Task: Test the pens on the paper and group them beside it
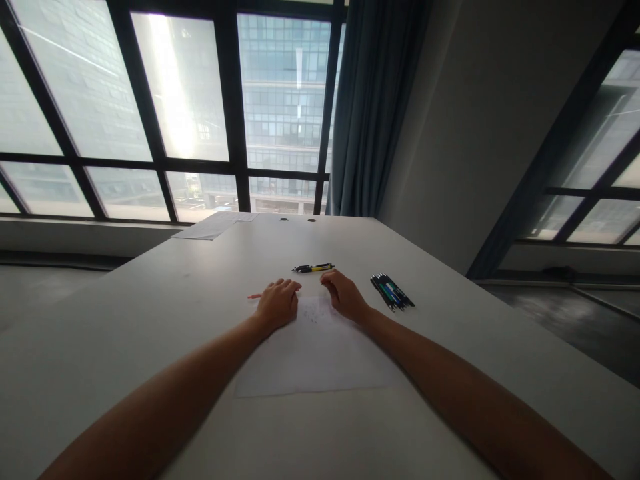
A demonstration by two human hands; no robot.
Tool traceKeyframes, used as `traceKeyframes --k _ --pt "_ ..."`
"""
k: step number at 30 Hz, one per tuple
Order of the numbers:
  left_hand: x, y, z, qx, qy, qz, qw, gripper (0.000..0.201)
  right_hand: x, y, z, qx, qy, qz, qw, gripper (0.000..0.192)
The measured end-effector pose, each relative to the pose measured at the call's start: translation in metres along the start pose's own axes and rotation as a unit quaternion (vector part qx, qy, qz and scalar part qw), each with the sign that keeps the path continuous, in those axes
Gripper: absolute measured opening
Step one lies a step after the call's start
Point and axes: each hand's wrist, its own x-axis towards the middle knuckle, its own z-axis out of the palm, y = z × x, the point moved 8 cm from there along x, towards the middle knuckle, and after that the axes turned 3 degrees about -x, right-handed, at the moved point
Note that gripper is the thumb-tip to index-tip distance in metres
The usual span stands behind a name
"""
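My left hand (278, 303) lies knuckles up at the far left corner of a white sheet of paper (315, 357), fingers curled. A thin red pen (253, 295) sticks out to the left from under it. At the sheet's far right corner rests my right hand (344, 295), its fingers also curled down, with nothing visible in it. The two hands are a small gap apart. Faint marks (313, 313) show on the paper between them. Just beyond the fingertips a yellow and black pen (313, 268) lies on the table.
A bundle of several dark pens (393, 292) lies right of my right hand. The white table (150, 313) runs to the windows, with loose papers (213, 225) at its far left edge. A blue curtain (373, 107) hangs behind.
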Motion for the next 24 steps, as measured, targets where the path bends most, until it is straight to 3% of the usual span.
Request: traceKeyframes --k 3,7,13,24 --pt "0.000 -0.002 0.001 -0.004 0.008 -0.004 1.000 0.027 0.000 0.014 -0.007 0.136 0.105 0.115 0.978 0.013" --pt "0.000 -0.001 -0.001 -0.009 0.023 0.001 1.000 0.025 -0.001 0.028 0.001 0.295 0.156 0.209 0.919 0.027" --pt "0.001 0.003 -0.005 -0.019 0.039 0.026 0.999 0.025 -0.001 0.032 0.007 0.359 0.162 0.245 0.886 0.040" --pt "0.002 -0.001 -0.007 -0.036 0.055 0.006 0.998 0.028 -0.001 0.027 0.006 0.377 0.161 0.254 0.876 0.043"
